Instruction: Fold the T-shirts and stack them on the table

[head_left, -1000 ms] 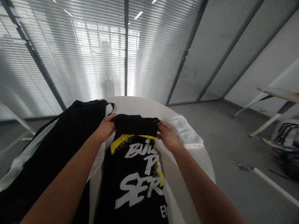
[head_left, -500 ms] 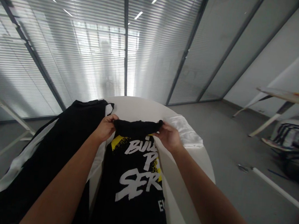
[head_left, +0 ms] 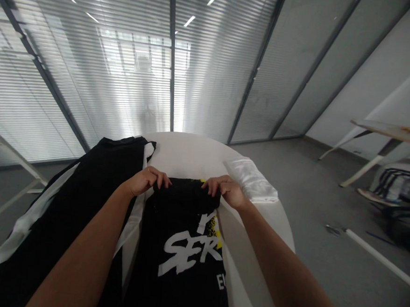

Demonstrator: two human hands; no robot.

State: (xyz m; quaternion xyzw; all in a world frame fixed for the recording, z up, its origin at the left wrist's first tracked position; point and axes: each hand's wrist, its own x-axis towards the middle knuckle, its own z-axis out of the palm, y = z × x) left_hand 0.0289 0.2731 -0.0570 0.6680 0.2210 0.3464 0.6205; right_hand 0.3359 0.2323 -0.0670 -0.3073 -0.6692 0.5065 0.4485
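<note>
Slatted blinds [head_left: 209, 88] at the back, a white-legged table [head_left: 389, 129] on grey floor [head_left: 311, 189], right

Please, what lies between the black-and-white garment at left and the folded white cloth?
In the head view, a black printed garment lies there, its folded end touched by the left hand and right hand. Some white tabletop also shows.

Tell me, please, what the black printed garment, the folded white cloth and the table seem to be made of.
Black printed garment: a soft, dull fabric, perhaps cotton or a blend, as it folds with little shine. Folded white cloth: glossy, satin-like, probably silk or synthetic, given its highlights. Table: matte, perhaps laminate; its pale top shows no grain.
</note>
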